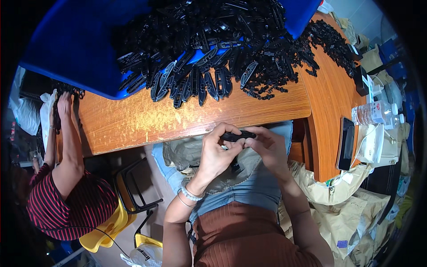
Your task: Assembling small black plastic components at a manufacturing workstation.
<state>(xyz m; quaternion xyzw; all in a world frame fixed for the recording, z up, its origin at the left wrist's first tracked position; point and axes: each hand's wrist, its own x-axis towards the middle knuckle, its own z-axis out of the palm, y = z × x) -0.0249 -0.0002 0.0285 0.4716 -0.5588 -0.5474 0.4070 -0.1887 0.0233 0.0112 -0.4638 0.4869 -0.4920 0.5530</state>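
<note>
Between my two hands, just off the table's front edge and above my lap, is a slim black plastic part (pixel 231 136). My left hand (pixel 219 149) pinches its left end with thumb and fingers. The fingers of my right hand (pixel 266 147) close on its right end, and both thumbs meet near its lower side. Beyond my hands, a row of long curved black plastic parts (pixel 193 86) lies along the front of a large heap (pixel 200 35). Many smaller black pieces (pixel 267 86) are scattered at the heap's right.
A blue bin (pixel 66 58) lies tipped on the wooden table (pixel 147 120), parts spilling from it. At right are a phone (pixel 345 143), a water bottle (pixel 371 113) and brown paper bags (pixel 329 218). A co-worker in a striped shirt (pixel 75 204) works at left, by a yellow chair (pixel 104 229).
</note>
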